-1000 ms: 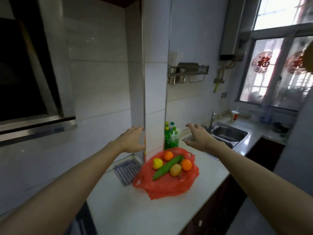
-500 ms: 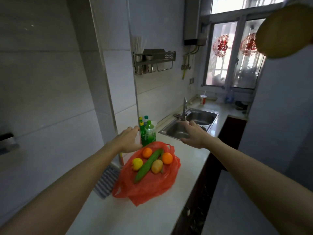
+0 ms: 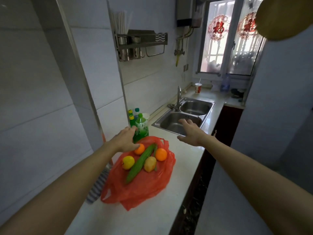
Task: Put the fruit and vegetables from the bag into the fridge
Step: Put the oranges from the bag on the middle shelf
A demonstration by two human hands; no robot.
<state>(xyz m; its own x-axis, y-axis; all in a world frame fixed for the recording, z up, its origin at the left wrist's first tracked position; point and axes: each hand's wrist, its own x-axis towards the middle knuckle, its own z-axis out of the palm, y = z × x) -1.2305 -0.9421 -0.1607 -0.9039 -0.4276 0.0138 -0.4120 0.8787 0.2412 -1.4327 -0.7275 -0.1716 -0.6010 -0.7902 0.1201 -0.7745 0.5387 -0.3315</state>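
Observation:
A red plastic bag (image 3: pixel 145 187) lies spread open on the white counter (image 3: pixel 128 216). On it rest a long green cucumber (image 3: pixel 140 162), two oranges (image 3: pixel 139 149) (image 3: pixel 161 154), a yellow-red apple (image 3: pixel 128 162) and a yellowish pear-like fruit (image 3: pixel 150 164). My left hand (image 3: pixel 125 140) hovers just above the bag's far left edge, fingers apart, its thumb close to the nearer orange. My right hand (image 3: pixel 190 132) is stretched out to the right of the bag, over the counter beside the sink, fingers spread and holding nothing. No fridge can be made out for certain.
Green bottles (image 3: pixel 141 127) stand behind the bag against the tiled wall. A double steel sink (image 3: pixel 184 116) with a tap lies beyond. A striped cloth (image 3: pixel 97 187) lies left of the bag. A grey-blue surface (image 3: pixel 279 116) fills the right side.
The view has swung right and down, bringing the sink and window nearer the middle. Both hands have dropped lower toward the bag, staying empty and spread.

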